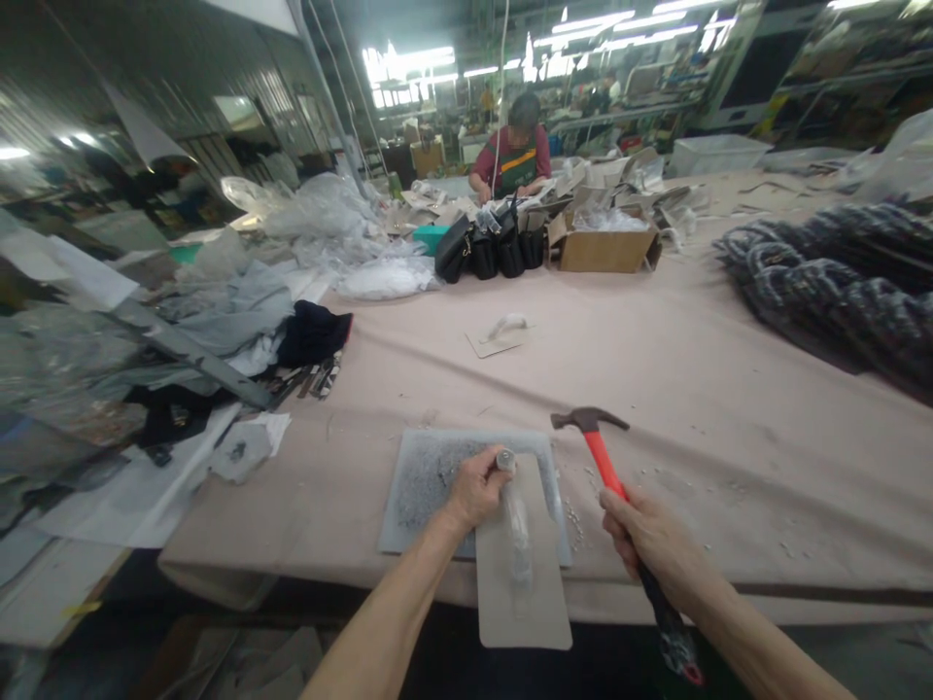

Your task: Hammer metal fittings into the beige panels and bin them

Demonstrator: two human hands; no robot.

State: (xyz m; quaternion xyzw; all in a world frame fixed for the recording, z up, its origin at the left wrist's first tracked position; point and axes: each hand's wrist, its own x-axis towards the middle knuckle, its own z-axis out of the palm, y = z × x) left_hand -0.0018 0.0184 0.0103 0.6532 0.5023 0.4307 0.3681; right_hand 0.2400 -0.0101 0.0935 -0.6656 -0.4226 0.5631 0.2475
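Note:
A worn grey board [430, 486] lies near the table's front edge. Over its right part rests a beige panel [539, 612] with a plastic-wrapped handle [519, 540], its lower end jutting past the table edge. My left hand [477, 484] pinches a small round metal piece [505, 461] upright at the panel's upper end. To the right, my right hand [634, 530] is wrapped round the grip of a claw hammer [599, 452], whose head is up and to the left, beside the board. Small pale bits are scattered right of the board.
Another panel with a wrapped handle [502, 335] lies mid-table. Behind are black bags [496, 248], a cardboard box [604, 250] and a person [521, 156]. Dark bundled straps [838, 282] lie right; tools [317, 377], dark cloth [313, 333] and a metal post [190, 350] stand left.

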